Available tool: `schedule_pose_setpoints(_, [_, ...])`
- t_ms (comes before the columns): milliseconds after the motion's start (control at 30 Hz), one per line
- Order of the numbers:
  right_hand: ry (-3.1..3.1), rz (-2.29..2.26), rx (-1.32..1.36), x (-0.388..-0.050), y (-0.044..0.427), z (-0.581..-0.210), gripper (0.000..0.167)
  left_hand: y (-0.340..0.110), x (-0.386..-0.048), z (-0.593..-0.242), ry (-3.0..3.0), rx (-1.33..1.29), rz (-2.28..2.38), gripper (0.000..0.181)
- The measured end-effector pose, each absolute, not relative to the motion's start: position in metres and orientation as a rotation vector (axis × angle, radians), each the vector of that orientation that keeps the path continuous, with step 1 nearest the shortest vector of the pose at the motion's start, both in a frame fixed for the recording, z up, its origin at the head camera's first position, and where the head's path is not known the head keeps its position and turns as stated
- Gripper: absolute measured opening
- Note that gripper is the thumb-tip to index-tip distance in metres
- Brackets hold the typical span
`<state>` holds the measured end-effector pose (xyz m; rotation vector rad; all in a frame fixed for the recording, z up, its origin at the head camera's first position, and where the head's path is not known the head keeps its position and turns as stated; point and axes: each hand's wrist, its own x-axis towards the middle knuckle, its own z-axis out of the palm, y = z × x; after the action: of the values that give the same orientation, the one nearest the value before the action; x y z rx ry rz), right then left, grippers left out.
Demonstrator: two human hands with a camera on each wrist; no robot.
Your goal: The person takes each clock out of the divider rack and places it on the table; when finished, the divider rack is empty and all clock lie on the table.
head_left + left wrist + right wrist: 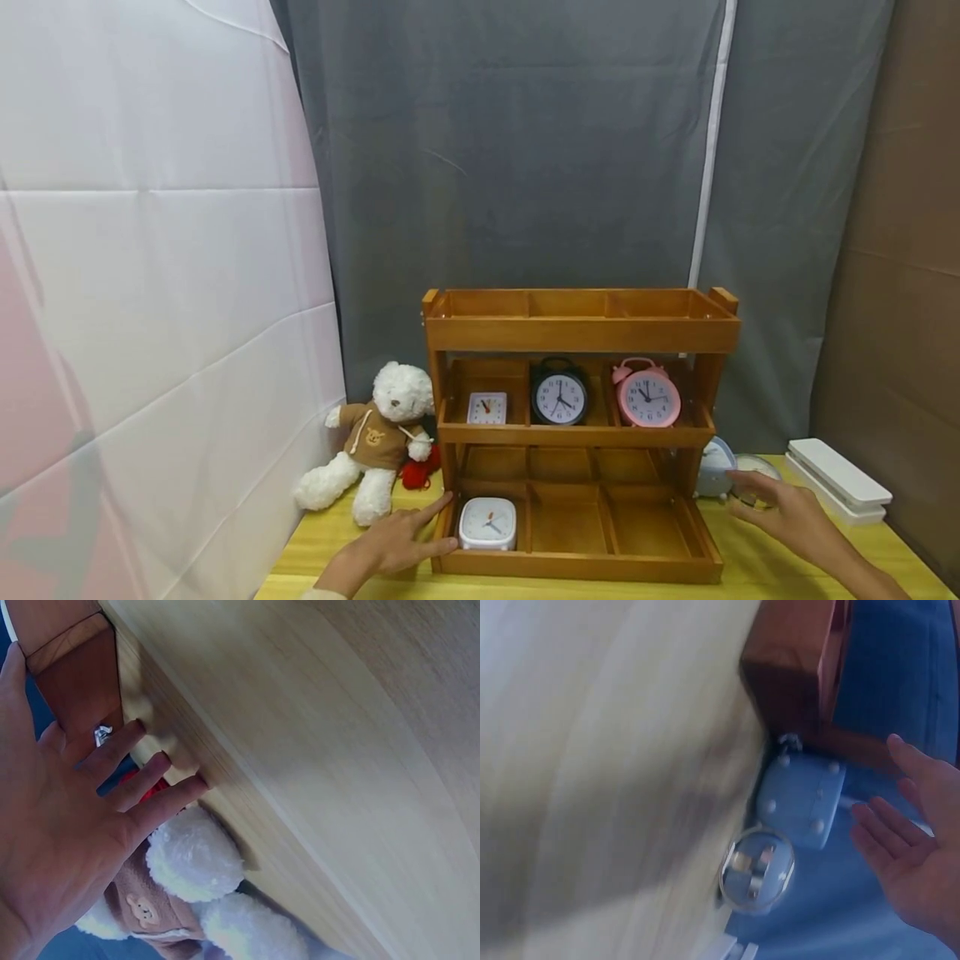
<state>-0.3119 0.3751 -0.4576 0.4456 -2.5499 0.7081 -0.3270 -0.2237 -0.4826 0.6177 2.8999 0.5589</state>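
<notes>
A brown wooden shelf rack [581, 336] stands on the table. My left hand [393, 540] rests at its lower left corner, fingers spread and straight, the fingertips touching the frame. A white square alarm clock [487, 523] sits in the bottom tier's left compartment, close to that hand. Right of the rack, my right hand [783, 510] is held with loose fingers near a light blue clock [714, 467]. In the right wrist view a gap shows between that hand and the blue clock [801, 799]. Beside the clock is a round metal-rimmed thing [757, 870], its kind unclear.
The middle tier holds a small white clock [487, 408], a black alarm clock [558, 398] and a pink alarm clock [648, 397]. Left of the rack sits a white teddy bear [378, 442] by a red item [416, 473]. A white flat-topped object [838, 477] lies far right.
</notes>
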Motion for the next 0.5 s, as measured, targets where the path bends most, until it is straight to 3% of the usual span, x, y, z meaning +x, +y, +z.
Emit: schedule_pose_setpoints(500, [-2.730,0.900,0.419,-0.292,0.318,-0.466,0.049,-0.225,-0.325,-0.482,2.914,0.639,0.520,0.082])
